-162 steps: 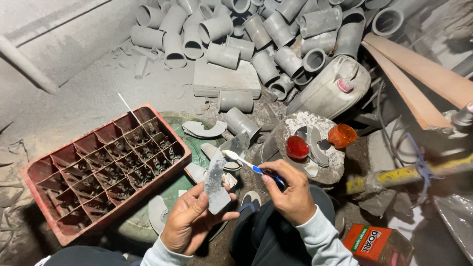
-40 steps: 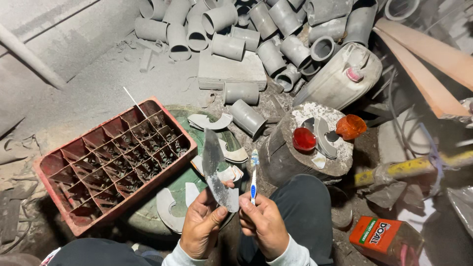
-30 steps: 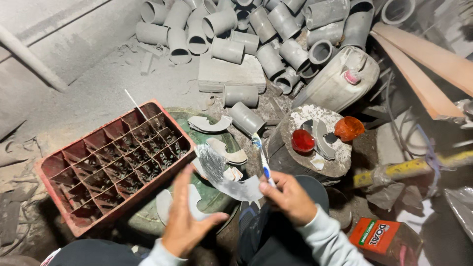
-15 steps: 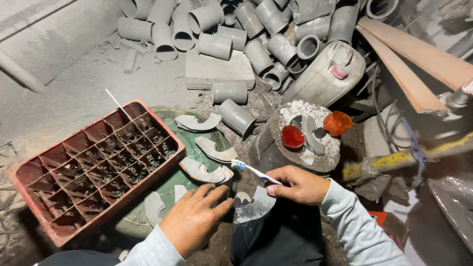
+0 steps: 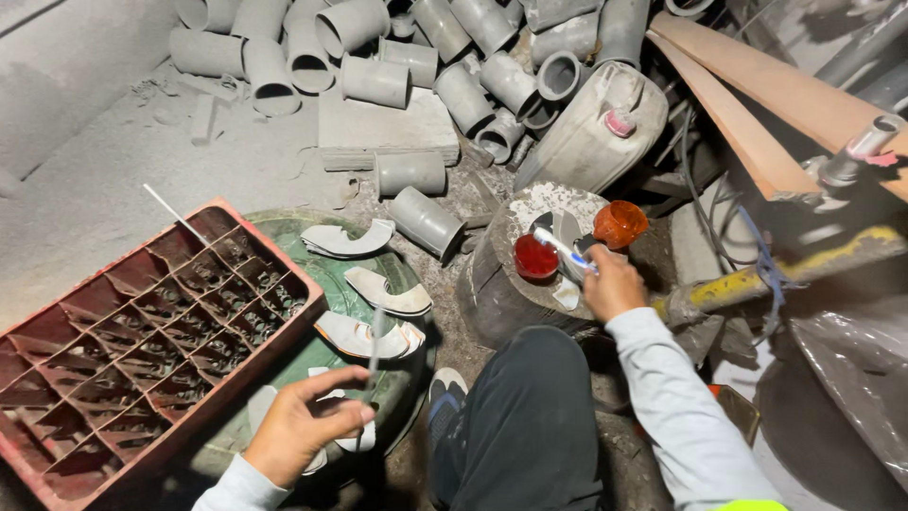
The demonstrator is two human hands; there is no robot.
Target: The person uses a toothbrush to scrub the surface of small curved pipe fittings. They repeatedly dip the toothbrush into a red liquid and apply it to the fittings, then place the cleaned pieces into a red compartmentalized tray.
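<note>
Over the drum's (image 5: 511, 284) top, right hand (image 5: 613, 284) grips a toothbrush (image 5: 560, 248); left hand (image 5: 303, 431) pinches a thin grey shard (image 5: 372, 355) above the floor.

A thin curved grey shard (image 5: 372, 352) stands upright; a white-and-blue toothbrush (image 5: 564, 251) slants over the red pot (image 5: 535, 257).

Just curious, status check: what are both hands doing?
Left hand pinches thin grey strip. Right hand holds brush over red pot. Crate beside left.
</note>
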